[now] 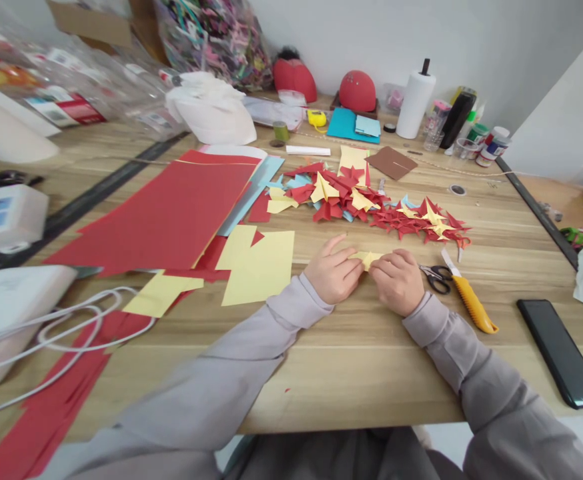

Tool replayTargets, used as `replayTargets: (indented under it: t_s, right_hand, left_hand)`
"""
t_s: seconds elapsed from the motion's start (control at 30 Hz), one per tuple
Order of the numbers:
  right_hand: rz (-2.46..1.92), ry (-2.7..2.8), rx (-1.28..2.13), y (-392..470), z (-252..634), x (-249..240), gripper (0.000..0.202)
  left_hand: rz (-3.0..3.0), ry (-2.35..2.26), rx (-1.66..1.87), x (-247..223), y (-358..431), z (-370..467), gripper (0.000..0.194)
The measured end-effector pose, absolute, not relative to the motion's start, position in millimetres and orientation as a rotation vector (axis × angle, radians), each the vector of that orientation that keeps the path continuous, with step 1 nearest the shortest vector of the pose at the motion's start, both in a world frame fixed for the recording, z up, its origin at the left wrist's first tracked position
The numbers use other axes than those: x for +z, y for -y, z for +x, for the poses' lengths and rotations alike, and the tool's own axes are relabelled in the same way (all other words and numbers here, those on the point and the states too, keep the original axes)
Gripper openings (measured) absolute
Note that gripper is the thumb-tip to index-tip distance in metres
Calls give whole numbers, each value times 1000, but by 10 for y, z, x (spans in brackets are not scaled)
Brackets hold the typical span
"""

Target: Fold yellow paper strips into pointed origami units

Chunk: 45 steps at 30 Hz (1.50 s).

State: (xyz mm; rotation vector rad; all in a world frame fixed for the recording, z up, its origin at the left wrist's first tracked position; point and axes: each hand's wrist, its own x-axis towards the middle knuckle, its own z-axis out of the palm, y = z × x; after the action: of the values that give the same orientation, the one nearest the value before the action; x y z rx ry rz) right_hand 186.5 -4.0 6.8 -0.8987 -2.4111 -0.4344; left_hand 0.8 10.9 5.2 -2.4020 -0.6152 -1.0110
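Observation:
A small folded piece of yellow paper (pixel 368 259) is held between my two hands, low over the wooden table (pixel 351 373). My left hand (pixel 335 272) pinches its left end, with the index finger lifted a little. The right end is gripped by the closed fingers of my right hand (pixel 397 281). Just beyond the hands lies a pile of folded red, yellow and blue paper shapes (pixel 341 193), with more red and yellow ones (pixel 434 220) to its right. Yellow sheets (pixel 266 267) lie left of my left hand.
Black scissors (pixel 437 278) and a yellow utility knife (pixel 474 303), blade out, lie right of my right hand. Farther right is a black phone (pixel 561 353). Red sheets (pixel 171 207) and a white cable (pixel 96 313) occupy the left. Bottles (pixel 494 148) stand at the back right.

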Motion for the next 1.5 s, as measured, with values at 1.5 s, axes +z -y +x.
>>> replayTargets:
  t_s: [1.5]
  right_hand:
    - [-823, 2413, -445, 51, 1854, 47, 20]
  left_hand:
    - [-2466, 595, -1008, 33, -71, 96, 21]
